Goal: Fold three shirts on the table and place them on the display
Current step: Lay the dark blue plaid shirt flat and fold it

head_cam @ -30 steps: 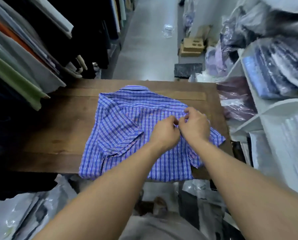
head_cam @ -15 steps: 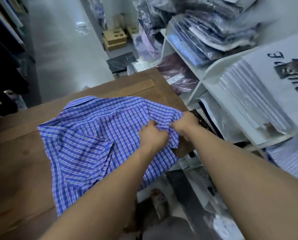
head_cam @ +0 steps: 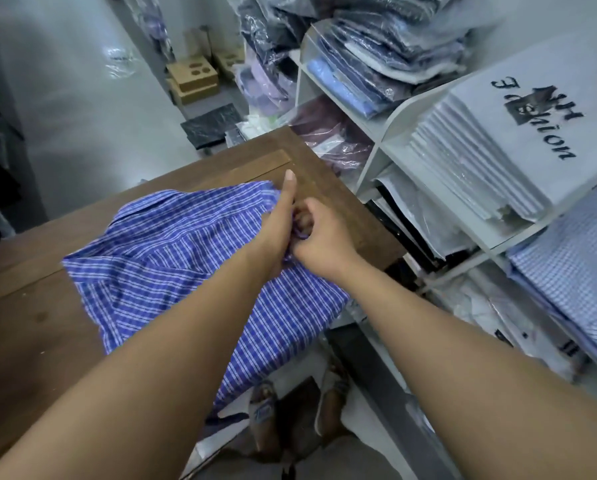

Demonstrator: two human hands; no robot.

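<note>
Shirt (head_cam: 172,258), blue plaid, lies rumpled on the table (head_cam: 30,323), near end hanging off. Right hand (head_cam: 321,242) pinches its right edge with curled fingers; left hand (head_cam: 278,226), thumb straight, seems to grip there too.

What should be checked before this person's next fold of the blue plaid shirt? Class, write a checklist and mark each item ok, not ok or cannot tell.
1. Right hand holds the blue plaid shirt: ok, its fingers are curled on the shirt's right edge.
2. Left hand holds the shirt: cannot tell, the thumb is straight and the fingers are mostly hidden.
3. Shirt fully on the wooden table: not ok, the near part hangs over the edge.
4. Shirt lying flat: not ok, it is rumpled.
5. Free spot on the white shelves: cannot tell, the visible compartments hold bagged shirts.
</note>
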